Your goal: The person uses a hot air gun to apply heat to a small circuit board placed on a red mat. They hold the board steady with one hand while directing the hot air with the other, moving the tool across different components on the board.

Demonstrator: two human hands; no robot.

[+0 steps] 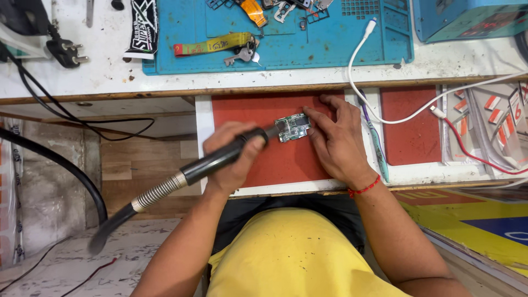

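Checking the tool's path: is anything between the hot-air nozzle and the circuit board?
Nothing visible. The left hand aims the black tool straight at the board on the red mat. The right hand steadies the board from the far side, its fingers at that edge.

The scene was brightly and evenly lit, seemingly from overhead, with colours well saturated. Shadows were soft and short: a faint one lay under the right hand on the red mat, and a darker band ran beneath the bench edge toward nine o'clock. The white bench top at twelve o'clock looked slightly washed out, without hard glare. The hose at eight o'clock was blurred. Straight edges bowed mildly near the corners.
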